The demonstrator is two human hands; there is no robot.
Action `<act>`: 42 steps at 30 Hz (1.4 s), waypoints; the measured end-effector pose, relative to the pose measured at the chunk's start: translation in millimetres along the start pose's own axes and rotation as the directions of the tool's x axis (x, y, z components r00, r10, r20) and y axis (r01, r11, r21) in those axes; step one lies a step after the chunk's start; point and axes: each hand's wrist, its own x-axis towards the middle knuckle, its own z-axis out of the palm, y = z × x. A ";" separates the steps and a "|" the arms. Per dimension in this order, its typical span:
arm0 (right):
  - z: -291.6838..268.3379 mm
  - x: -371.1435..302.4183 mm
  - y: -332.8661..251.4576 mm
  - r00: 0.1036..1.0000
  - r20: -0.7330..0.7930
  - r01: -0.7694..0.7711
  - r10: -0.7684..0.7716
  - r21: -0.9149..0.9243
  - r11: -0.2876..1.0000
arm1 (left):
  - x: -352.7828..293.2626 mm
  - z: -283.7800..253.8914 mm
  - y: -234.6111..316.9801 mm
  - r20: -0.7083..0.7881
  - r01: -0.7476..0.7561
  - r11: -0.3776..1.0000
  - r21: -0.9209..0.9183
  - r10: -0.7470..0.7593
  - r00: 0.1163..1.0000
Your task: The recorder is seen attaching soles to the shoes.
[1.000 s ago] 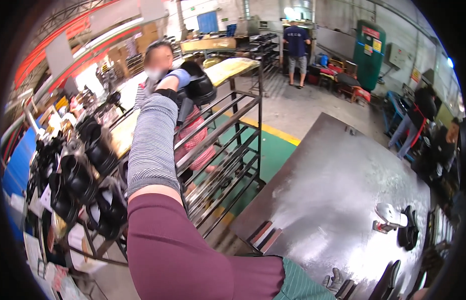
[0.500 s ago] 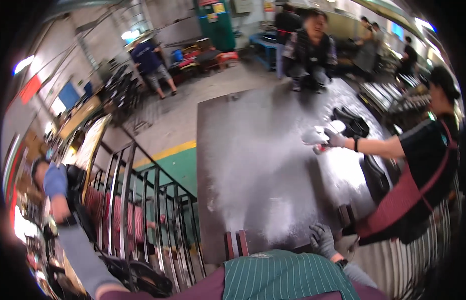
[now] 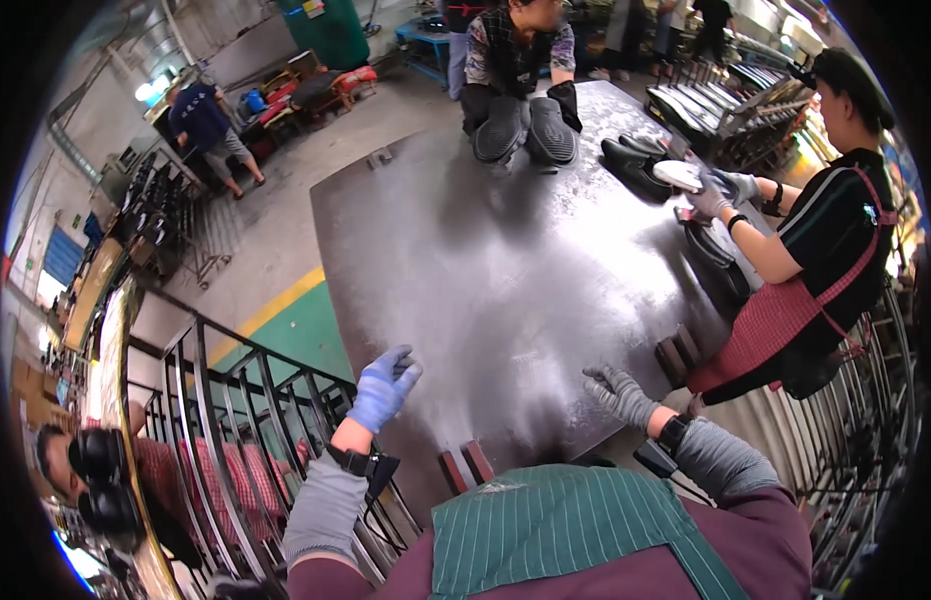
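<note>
My left hand [image 3: 384, 388], in a blue glove, hovers over the left edge of a dark, worn metal table [image 3: 416, 250]. Its fingers are somewhat bent and apart, with nothing seen in them. My right hand [image 3: 623, 397], in a grey glove, is over the near right part of the table, fingers spread and holding nothing. Across the table a person holds up a pair of black shoes [image 3: 501, 130], soles facing me. At the right, another person's gloved hands hold a pale, sole-shaped piece [image 3: 678, 176]. More black shoes [image 3: 634, 165] lie beside those hands.
A black metal rack [image 3: 241, 375] stands at my left, with a pair of black shoes [image 3: 104, 485] near its outer side and a person behind it. Small dark blocks [image 3: 468, 468] sit at the table's near edge. Shoe racks [image 3: 726, 100] fill the far right.
My left hand has come from the far left, beside the rack, to the table. The person opposite now holds shoes up. The person at right has drawn the pale piece nearer. My view has shifted.
</note>
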 end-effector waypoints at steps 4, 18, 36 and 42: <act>-6.3 28.1 0.3 0.993 -0.122 -0.004 0.011 0.053 0.999 | 110.6 16.7 -19.8 0.114 -0.123 0.992 0.012 0.121 0.986; -97.4 9.5 -68.8 0.854 -0.434 -0.395 0.288 -0.178 0.901 | 532.2 146.0 76.5 0.039 0.091 0.986 -0.142 -0.087 0.995; -176.3 521.3 -52.0 0.858 -0.367 0.038 0.359 0.743 0.668 | 481.8 157.2 -32.3 0.253 0.207 0.634 -0.745 -0.019 0.967; -165.5 478.3 -21.3 0.890 -0.455 -0.038 0.033 -0.003 0.999 | 363.3 107.2 -45.0 0.341 0.149 0.642 -0.752 0.186 0.921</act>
